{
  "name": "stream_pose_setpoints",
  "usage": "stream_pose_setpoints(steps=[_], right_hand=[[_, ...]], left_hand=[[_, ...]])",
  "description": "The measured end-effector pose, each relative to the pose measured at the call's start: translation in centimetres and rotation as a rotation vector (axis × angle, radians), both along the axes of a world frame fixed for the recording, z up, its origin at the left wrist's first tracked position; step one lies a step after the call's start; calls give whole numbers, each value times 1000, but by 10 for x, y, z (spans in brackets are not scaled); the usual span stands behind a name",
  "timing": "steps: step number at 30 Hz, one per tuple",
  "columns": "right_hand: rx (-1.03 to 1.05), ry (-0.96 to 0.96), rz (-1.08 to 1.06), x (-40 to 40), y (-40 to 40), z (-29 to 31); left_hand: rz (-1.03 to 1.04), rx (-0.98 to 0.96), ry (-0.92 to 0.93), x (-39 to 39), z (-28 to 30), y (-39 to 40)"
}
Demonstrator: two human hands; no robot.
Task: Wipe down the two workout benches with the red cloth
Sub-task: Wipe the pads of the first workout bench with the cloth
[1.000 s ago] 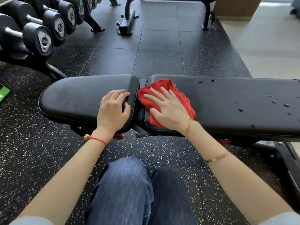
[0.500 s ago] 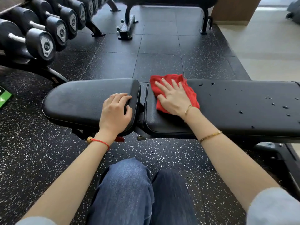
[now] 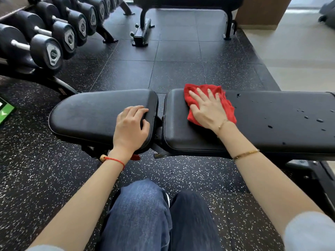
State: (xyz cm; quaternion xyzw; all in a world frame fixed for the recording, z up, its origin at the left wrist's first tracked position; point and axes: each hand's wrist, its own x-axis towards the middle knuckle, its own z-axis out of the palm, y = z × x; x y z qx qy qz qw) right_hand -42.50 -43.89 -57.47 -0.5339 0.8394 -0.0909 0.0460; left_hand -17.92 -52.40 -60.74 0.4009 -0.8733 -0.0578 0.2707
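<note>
The right hand has carried the red cloth from the near edge of the long pad up to its far edge, and a little to the right as well. A second ago the cloth sat low on the pad beside the gap between the two cushions; half a second ago it was midway across; now its top corner reaches the far rim. That reads as one full stroke across the width of the pad's left end — so this strip is likely wiped, while the rest is not.

The right hand lies flat on the cloth, fingers straight and spread apart, pressing it down rather than gripping it. The left hand is on the right end of the short seat pad as before, fingers curled over the pad's corner with the thumb on top, bracing the bench.

Water drops stand on the long pad to the right of the cloth, in the same scatter as earlier, untouched. The nearest one lies just beside the cloth's far right corner. My judgement is that the wiping should work rightward next. A second bench stands well apart at the far side of the floor, beyond the dumbbells on the left — not yet started, so the task is early.
</note>
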Motion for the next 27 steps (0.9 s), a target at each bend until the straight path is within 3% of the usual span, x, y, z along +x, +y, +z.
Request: stream_pose_setpoints(steps=[8,13,18,22,27], right_hand=[[-64,-8,364,69,56,-2],[-65,-10,161,16,76,-4],[13,2,-72,-14,24,1],[16,-12,82,23,3,4],[-38,-18,309,54,52,2]], left_hand=[[-21,-14,8,2,-2,-2],[-20,-7,7,2,-4,-2],[-2,-14,14,-2,-1,0],[5,-16,26,-1,-2,-1],[0,-3,39,1,-2,-2]])
